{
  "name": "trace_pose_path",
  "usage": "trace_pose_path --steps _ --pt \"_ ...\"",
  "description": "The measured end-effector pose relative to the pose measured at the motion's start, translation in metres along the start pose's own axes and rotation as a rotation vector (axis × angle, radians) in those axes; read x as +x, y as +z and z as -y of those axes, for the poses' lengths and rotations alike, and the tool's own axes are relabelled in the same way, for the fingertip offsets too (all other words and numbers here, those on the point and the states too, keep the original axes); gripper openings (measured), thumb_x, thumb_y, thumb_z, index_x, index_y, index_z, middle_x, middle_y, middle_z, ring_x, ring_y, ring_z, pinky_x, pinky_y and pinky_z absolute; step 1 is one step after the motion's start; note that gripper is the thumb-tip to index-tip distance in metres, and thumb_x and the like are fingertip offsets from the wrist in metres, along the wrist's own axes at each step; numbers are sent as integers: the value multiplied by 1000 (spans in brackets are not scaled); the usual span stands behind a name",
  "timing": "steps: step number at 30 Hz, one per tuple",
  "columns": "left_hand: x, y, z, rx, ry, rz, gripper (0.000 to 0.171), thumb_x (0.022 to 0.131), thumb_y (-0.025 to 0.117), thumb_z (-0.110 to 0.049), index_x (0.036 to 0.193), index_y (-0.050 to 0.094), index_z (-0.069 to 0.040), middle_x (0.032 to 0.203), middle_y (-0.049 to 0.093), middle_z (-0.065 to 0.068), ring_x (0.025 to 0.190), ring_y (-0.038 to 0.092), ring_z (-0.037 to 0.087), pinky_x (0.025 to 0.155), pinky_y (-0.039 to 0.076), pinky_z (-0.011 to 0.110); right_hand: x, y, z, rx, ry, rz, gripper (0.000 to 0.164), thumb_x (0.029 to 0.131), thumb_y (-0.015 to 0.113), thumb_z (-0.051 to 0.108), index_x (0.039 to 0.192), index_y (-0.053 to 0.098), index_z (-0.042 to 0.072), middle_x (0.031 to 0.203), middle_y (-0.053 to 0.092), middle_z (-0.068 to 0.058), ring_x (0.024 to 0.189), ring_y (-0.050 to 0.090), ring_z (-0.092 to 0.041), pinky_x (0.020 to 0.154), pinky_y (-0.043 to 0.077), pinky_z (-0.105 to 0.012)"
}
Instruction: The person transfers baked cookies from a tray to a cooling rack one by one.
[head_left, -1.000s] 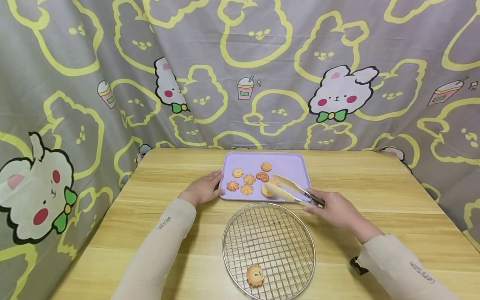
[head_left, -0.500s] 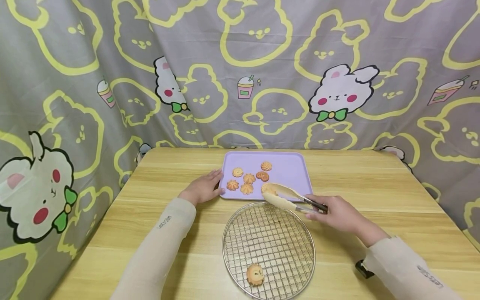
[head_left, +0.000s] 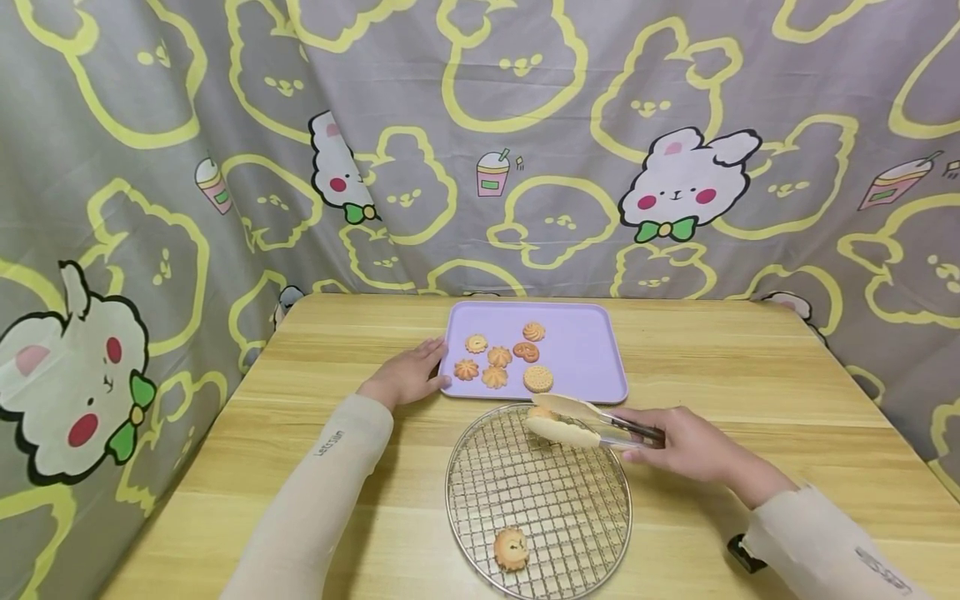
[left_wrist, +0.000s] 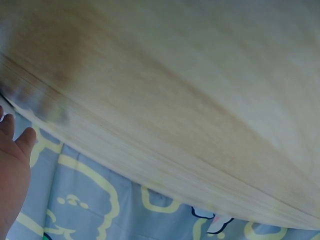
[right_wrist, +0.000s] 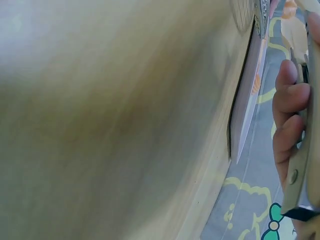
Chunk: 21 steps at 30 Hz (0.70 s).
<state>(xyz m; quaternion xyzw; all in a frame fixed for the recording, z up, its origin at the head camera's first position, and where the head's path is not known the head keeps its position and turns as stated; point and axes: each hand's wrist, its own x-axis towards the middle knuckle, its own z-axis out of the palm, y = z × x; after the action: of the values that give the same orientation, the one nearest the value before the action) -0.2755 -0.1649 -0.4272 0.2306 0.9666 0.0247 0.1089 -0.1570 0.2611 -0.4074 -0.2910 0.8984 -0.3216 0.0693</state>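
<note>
My right hand (head_left: 693, 446) grips a pair of metal tongs with cream-coloured tips (head_left: 566, 432). Pinched between those tips is a cookie (head_left: 542, 412), mostly covered by them, over the far edge of a round wire cooling rack (head_left: 577, 500). One scalloped cookie (head_left: 512, 550) lies on the rack's near part. In the right wrist view, curled fingers (right_wrist: 290, 100) wrap the tongs' handle (right_wrist: 299, 172). My left hand (head_left: 405, 377) rests against the left edge of a purple tray (head_left: 585, 350), fingers relaxed. Several cookies sit on the tray, among them a round one (head_left: 537, 379) and a pretzel-shaped one (head_left: 526, 352).
The tray stands behind the rack on a wooden table (head_left: 720, 358). A grey curtain (head_left: 555, 100) printed with yellow outlines and white rabbits hangs around the table's back and sides.
My right hand has drawn the tongs from the tray toward me, closing them on a cookie and carrying it over the rack's far edge. The left hand stays put at the tray.
</note>
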Motion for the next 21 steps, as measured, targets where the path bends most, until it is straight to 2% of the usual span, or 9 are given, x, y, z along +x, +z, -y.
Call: trace_pose_path --steps 7,13,21 --pt "-1 0 -1 -10 -8 2 73 99 39 -51 153 17 -9 159 9 6 144 8 23 115 16 41 -5 0 0 -22 -56 12 62 83 73 38 129 58 0 62 47 14 51 39 1 44 40 -20" --pt "-1 -1 -1 -16 -7 7 72 99 38 -51 153 16 -8 159 9 6 144 9 24 116 16 40 -8 0 -2 -29 -132 19 56 82 75 33 128 60 3 71 54 17 53 38 3 43 37 -17" --pt "-2 -1 -2 -10 -9 9 73 99 38 -51 153 16 -9 159 9 6 144 8 23 116 16 39 -11 -2 -1 73 -211 89 53 83 75 26 127 60 1 78 57 15 57 42 4 44 40 -17"
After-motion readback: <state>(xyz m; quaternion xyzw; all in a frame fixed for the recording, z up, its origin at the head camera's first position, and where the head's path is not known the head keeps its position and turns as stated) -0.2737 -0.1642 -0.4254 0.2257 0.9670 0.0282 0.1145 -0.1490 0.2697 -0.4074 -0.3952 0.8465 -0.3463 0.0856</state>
